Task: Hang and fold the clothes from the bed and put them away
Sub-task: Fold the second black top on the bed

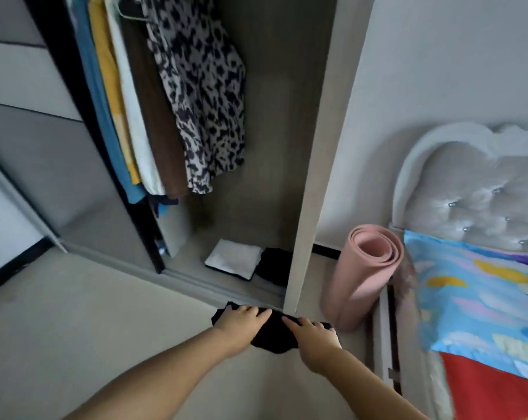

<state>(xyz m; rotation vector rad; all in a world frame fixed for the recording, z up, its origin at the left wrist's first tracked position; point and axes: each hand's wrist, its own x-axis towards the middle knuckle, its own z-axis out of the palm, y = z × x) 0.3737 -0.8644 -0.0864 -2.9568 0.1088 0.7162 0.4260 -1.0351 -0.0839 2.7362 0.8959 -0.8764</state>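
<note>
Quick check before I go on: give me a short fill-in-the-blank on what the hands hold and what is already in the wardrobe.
1. Both hands, left hand and right hand, hold a folded ____ garment.
2. On the wardrobe floor, a folded white item lies beside a ____ one.
3. The rolled pink mat stands between the wardrobe and the ____.

Missing words: black; black; bed

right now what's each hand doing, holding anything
Left hand: holds the folded black garment from its left side.
Right hand: holds the same garment from its right side.
</note>
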